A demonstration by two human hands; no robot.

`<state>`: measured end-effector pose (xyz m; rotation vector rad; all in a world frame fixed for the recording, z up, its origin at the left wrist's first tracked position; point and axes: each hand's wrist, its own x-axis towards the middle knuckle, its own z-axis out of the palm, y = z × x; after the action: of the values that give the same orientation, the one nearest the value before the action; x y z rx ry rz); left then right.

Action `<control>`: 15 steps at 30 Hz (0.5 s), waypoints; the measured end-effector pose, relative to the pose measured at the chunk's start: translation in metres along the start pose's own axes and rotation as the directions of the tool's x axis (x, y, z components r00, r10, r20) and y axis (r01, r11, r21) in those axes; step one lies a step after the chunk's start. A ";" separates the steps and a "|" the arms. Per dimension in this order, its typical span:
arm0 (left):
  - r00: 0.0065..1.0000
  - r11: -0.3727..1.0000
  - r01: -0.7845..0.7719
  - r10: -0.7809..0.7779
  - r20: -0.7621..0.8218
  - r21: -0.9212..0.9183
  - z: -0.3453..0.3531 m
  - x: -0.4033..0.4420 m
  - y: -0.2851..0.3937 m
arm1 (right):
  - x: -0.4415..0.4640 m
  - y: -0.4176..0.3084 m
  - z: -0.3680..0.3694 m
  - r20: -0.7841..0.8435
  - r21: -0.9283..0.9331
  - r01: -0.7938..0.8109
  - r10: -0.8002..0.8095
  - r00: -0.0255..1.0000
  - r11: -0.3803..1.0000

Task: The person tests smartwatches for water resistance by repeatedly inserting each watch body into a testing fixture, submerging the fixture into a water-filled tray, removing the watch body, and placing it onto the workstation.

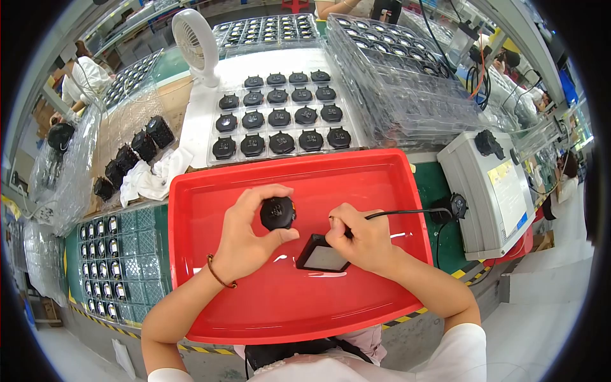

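My left hand (247, 234) holds a round black watch-like case (277, 213) between thumb and fingers, its dark face turned up, above the red tray (299, 312). To its right, my right hand (368, 239) is closed around a slim corded tool, mostly hidden by the fingers. A small tip shows at the knuckles, pointing toward the case but apart from it. From that hand a black cable (407, 211) runs off to the right. Partly under the right hand, a black-framed rectangular block with a pale grey face (326, 259) sits tilted in the tray.
Behind the tray, a clear blister tray (219, 159) carries rows of black cases. Stacked plastic trays (414, 95) stand at the back right, a white fan (194, 48) at the back left. A grey box (487, 191) is on the right. More parts fill a left tray (137, 254).
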<state>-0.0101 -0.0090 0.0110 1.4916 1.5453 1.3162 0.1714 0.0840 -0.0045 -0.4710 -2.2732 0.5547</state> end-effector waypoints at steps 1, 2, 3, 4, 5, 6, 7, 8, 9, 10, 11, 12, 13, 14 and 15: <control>1.000 1.000 -0.001 0.001 0.000 0.001 -0.001 0.001 -0.001 | 0.001 0.000 -0.002 -0.005 -0.001 -0.010 0.010 1.000 1.000; 1.000 0.996 -0.016 0.017 0.009 -0.085 -0.001 0.003 -0.001 | 0.001 0.000 -0.003 -0.010 -0.002 -0.020 0.020 1.000 1.000; 0.999 0.985 -0.031 0.034 0.018 -0.169 -0.001 0.004 -0.001 | 0.001 0.001 -0.003 -0.012 -0.004 -0.020 0.020 1.000 1.000; 0.999 0.985 -0.032 0.036 0.020 -0.169 -0.001 0.004 -0.002 | 0.000 0.003 -0.001 -0.005 0.021 -0.013 0.013 1.000 1.000; 0.997 0.979 -0.041 0.052 0.051 -0.200 -0.001 0.004 -0.002 | -0.001 0.004 0.000 0.003 0.046 -0.007 0.007 1.000 0.999; 0.994 0.972 -0.049 0.070 0.080 -0.231 -0.001 0.004 -0.002 | -0.002 0.005 0.001 0.001 0.047 -0.008 0.008 1.000 0.999; 0.994 0.972 -0.049 0.070 0.081 -0.230 0.000 0.004 -0.002 | -0.003 0.005 0.001 0.013 0.051 -0.014 0.014 1.000 0.999; 0.991 0.961 -0.057 0.088 0.101 -0.272 0.000 0.004 -0.002 | -0.003 0.005 0.002 0.024 0.055 -0.021 0.019 1.000 0.998; 0.987 0.947 -0.065 0.107 0.120 -0.315 0.001 0.004 -0.002 | -0.003 0.005 0.001 0.024 0.054 -0.021 0.020 1.000 0.998; 0.987 0.947 -0.065 0.108 0.120 -0.315 0.002 0.004 -0.002 | -0.003 0.004 0.001 0.030 0.071 -0.021 0.019 0.999 0.997; 0.979 0.929 -0.085 0.144 0.142 -0.359 0.002 0.004 -0.003 | -0.003 0.004 0.001 0.037 0.087 -0.022 0.018 0.999 0.996; 0.970 0.909 -0.103 0.181 0.162 -0.403 0.002 0.004 -0.003 | -0.002 0.002 0.000 0.037 0.088 -0.021 0.018 0.999 0.996; 0.970 0.909 -0.103 0.182 0.161 -0.403 0.002 0.004 -0.002 | 0.000 -0.001 -0.001 0.053 0.123 -0.056 0.050 0.997 0.991; 0.965 0.900 -0.101 0.193 0.178 -0.425 0.002 0.004 -0.002 | 0.001 -0.003 -0.002 0.071 0.158 -0.092 0.082 0.994 0.983; 0.960 0.889 -0.099 0.204 0.194 -0.447 0.002 0.004 -0.001 | 0.001 -0.004 -0.001 0.072 0.158 -0.092 0.081 0.994 0.983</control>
<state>-0.0092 -0.0048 0.0098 1.4349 0.9201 1.4008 0.1708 0.0816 -0.0011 -0.4791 -2.2550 0.8017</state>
